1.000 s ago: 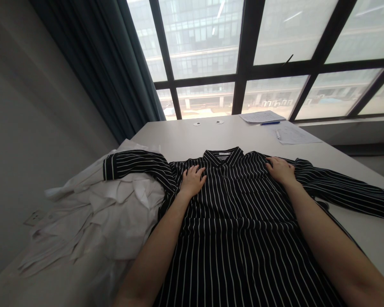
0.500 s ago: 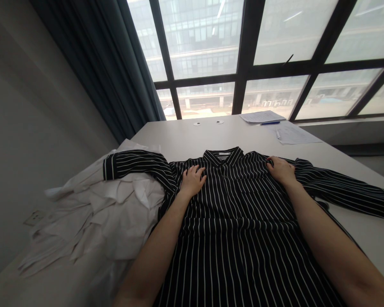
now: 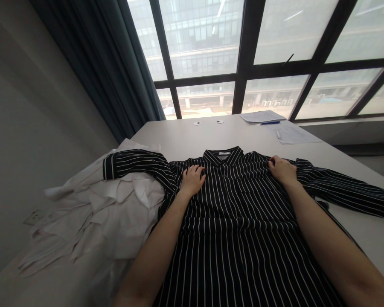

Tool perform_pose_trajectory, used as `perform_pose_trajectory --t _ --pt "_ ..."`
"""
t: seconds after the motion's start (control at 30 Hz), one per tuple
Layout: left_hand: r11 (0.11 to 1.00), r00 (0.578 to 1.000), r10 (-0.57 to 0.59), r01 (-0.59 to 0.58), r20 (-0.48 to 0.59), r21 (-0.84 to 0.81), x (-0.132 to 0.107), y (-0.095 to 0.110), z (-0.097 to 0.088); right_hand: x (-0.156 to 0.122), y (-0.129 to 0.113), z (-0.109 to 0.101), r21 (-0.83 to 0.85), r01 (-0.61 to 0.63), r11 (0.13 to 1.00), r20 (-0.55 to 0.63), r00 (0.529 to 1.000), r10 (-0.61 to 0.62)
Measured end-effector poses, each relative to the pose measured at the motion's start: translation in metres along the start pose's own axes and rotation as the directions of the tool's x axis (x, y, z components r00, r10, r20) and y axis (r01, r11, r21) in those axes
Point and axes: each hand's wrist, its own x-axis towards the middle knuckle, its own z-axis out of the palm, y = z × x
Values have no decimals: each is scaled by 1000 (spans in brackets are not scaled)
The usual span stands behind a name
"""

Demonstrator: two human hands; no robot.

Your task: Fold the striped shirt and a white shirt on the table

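Note:
A black shirt with white stripes (image 3: 240, 200) lies spread front side up, its collar pointing away from me. My left hand (image 3: 192, 181) rests flat on its upper chest, left of the collar, fingers apart. Near the opposite shoulder, my right hand (image 3: 283, 170) has its fingers curled together, pinching the shirt's cloth; the fingertips are partly hidden. One sleeve, with its cuff, stretches left over a pile of white garments (image 3: 124, 213). The other sleeve runs out to the right across the table.
The shirt lies on a white table (image 3: 179, 136). Papers (image 3: 262, 116) and a blue pen (image 3: 270, 123) are at its far right, by the window. Two round white fittings (image 3: 219, 122) sit near the far edge. A dark blue curtain (image 3: 115, 64) hangs at left.
My right hand has shifted slightly to the right and its fingers have curled in more tightly on the cloth. My left hand and the shirt look almost unchanged.

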Motion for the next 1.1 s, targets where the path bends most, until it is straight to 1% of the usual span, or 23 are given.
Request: perform_pose_trajectory --t 0.17,0.27,0.33,0.4,0.47,0.53,0.57,0.63,0.77,0.9,1.03,1.1 --pt "1000 1000 10 -10 -19 -1 -1 1 -1 -4 -4 -3 -42 -34 999 -10 999 34" --pt "1000 1000 14 -14 -18 12 -1 1 -1 -6 -10 -7 -72 -10 997 -31 999 8" --pt "999 1000 25 -25 -9 24 -2 3 0 -6 -18 -11 -74 59 996 -38 997 -62" --pt "998 998 55 -56 12 32 -2 6 2 -6 -28 -14 -46 179 983 -15 984 -180" --pt "994 994 98 -100 52 34 -3 10 3 -6 -40 -16 3 316 949 34 948 -316" --pt "990 986 129 -133 104 35 -4 14 4 -7 -52 -15 53 428 902 90 898 -431" --pt "989 983 137 -143 125 36 -5 15 4 -8 -56 -13 73 466 882 115 874 -472" --pt "987 980 152 -158 129 40 -6 17 3 -10 -62 -11 98 511 854 156 839 -521" --pt "980 981 191 -193 44 42 -6 18 -2 -11 -65 -9 114 536 837 216 809 -547" --pt "977 978 208 -207 -11 41 -5 20 -7 -9 -65 -15 116 533 838 290 789 -541" --pt "973 973 231 -230 -27 28 -2 19 -8 -13 -68 -27 140 531 836 371 755 -541" --pt "972 971 236 -236 -25 19 -1 18 -7 -15 -70 -33 152 516 843 404 746 -529"
